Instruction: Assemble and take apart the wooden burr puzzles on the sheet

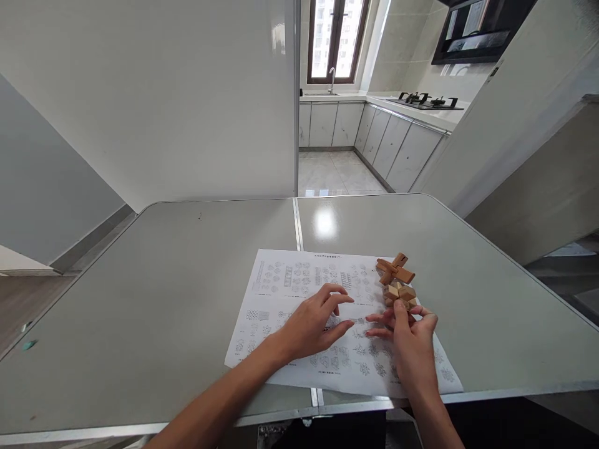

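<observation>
My right hand grips a light wooden interlocking puzzle between thumb and fingers, over the right part of a printed sheet. Just beyond it lies a darker brown wooden cross-shaped puzzle, at the sheet's upper right edge. My left hand hovers over the middle of the sheet, its thumb and fingers apart and nothing between them. Small line drawings of puzzle shapes and tiny text cover the paper. Part of the light puzzle is hidden behind my right thumb and fingers.
The grey folding table has a metal seam down its middle and a metal rim. A small green scrap lies near its left edge. Beyond stand a white wall and a kitchen with cabinets and a gas hob.
</observation>
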`<control>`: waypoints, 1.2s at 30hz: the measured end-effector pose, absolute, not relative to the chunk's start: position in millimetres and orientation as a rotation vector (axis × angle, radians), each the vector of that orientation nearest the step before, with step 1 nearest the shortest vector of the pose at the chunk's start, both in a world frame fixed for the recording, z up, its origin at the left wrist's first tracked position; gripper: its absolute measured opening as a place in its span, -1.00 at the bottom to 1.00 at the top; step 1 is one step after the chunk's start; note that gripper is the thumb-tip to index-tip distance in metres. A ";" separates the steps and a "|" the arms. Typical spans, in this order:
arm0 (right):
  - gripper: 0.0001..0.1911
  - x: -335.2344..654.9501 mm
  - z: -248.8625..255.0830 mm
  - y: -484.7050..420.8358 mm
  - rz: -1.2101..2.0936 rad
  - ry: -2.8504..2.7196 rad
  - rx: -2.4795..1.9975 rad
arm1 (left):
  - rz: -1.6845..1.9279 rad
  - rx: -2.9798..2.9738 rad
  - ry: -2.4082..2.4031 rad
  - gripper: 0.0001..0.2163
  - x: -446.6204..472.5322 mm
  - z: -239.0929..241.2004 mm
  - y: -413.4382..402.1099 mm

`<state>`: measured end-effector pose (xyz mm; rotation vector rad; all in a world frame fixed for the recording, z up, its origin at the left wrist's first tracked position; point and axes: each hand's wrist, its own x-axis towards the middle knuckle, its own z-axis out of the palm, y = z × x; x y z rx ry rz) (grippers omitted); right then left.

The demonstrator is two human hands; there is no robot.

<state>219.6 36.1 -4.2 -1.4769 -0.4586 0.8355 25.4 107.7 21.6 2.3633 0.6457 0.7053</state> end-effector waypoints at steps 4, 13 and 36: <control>-0.46 216.7 2.3 35.6 0.828 -0.457 -1.465 | 0.704 2.365 0.641 -0.68 25.4 20.8 108.1; -0.46 210.0 6.3 30.0 0.812 -0.583 -1.476 | 0.707 2.365 0.645 -0.70 25.1 20.0 108.0; -0.64 204.6 -2.1 21.6 0.812 -1.211 -1.642 | 0.731 2.480 0.591 -0.83 28.3 19.9 108.3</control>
